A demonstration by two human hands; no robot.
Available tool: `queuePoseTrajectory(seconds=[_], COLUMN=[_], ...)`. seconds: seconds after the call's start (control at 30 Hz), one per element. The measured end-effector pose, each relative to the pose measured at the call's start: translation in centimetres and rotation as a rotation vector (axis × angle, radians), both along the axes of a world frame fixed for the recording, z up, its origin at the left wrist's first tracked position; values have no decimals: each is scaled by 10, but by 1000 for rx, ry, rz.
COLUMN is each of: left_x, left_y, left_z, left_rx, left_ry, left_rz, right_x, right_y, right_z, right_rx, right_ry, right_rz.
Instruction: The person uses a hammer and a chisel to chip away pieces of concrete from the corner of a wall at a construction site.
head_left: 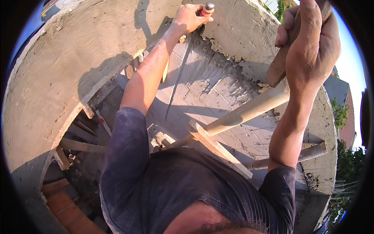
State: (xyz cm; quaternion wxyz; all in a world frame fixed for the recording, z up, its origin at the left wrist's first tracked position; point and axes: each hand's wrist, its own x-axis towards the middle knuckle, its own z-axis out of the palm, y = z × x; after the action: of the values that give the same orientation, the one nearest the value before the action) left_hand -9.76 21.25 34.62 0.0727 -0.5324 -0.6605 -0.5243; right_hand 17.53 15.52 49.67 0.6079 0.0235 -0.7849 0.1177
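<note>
My left hand [189, 18] is stretched forward to the inner corner of the plastered wall. It is closed round the red handle of a chisel [207, 11], whose rounded metal cap faces up; its blade is hidden. My right hand [311, 46], raised at the upper right, grips a thick brown wooden handle [277, 70]. The top of that tool is out of view, so its head cannot be made out. Close to the chisel, the plaster [237, 31] ends in a ragged, broken edge above a rough grey-white tiled surface [191, 87].
A round bamboo pole [249, 111] slants across in front of me, with a wooden plank [220, 150] crossing it. Another pole [311, 152] sticks out at the right. The curved plastered wall [50, 78] surrounds the left side; boards [72, 210] lie below it.
</note>
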Motion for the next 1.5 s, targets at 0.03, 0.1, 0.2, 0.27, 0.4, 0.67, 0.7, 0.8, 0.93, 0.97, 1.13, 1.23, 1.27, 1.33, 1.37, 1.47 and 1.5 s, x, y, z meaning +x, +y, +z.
queuePoseTrajectory(seconds=[0.03, 0.1, 0.2, 0.27, 0.4, 0.67, 0.7, 0.8, 0.93, 0.97, 1.13, 1.23, 1.27, 1.33, 1.37, 1.47, 1.5], left_x=[-2, -11, 16, 22, -1, -7, 2, 17, 3, 5, 16, 23, 13, 7, 6, 18, 16], left_y=[4, 6, 1, -2, -1, -3, 7, 6, -12, -10, -20, -5, 2, -4, -11, 0, -4], left_z=[-3, -8, 15, 34, 5, 12, 15, 6, 2, 5, 21, 9, 0, 3, 1, 11, 9], left_rx=[40, 76, -21, -127, 99, -66, -184, 87, 112, 66, -31, 1, 108, 94, 80, 87, 78], left_ry=[-9, 1, -1, 0, 90, 56, 37, 34, 33, 50, 44, 68, 101, 60, 46, 68, 69], left_rz=[-41, -61, -31, 53, 62, 76, 53, 15, -26, 1, 28, 30, 39, 43, 39, -25, -10], right_x=[-10, -16, -6, 3, 8, -25, -21, -3, -3, -5, -18, -10, -1, 8, 8, 9, -3], right_y=[-3, 8, 78, 66, 10, 57, 91, 61, -1, -8, 39, 72, 54, 18, -1, -17, -12], right_z=[-1, -17, -68, -51, 2, -66, -85, -39, 14, 21, -59, -69, -59, -35, -17, 24, 8], right_rx=[20, 51, 196, 127, -19, 95, 54, -173, -183, -175, -47, -154, -227, -208, -196, -85, -67], right_ry=[165, 128, -657, -674, -423, -538, -617, -713, -269, -161, -310, -655, -696, -433, -300, 276, 322], right_rz=[59, -30, -610, -571, -376, -603, -501, -449, -224, -180, -469, -456, -429, -284, -205, 45, 150])
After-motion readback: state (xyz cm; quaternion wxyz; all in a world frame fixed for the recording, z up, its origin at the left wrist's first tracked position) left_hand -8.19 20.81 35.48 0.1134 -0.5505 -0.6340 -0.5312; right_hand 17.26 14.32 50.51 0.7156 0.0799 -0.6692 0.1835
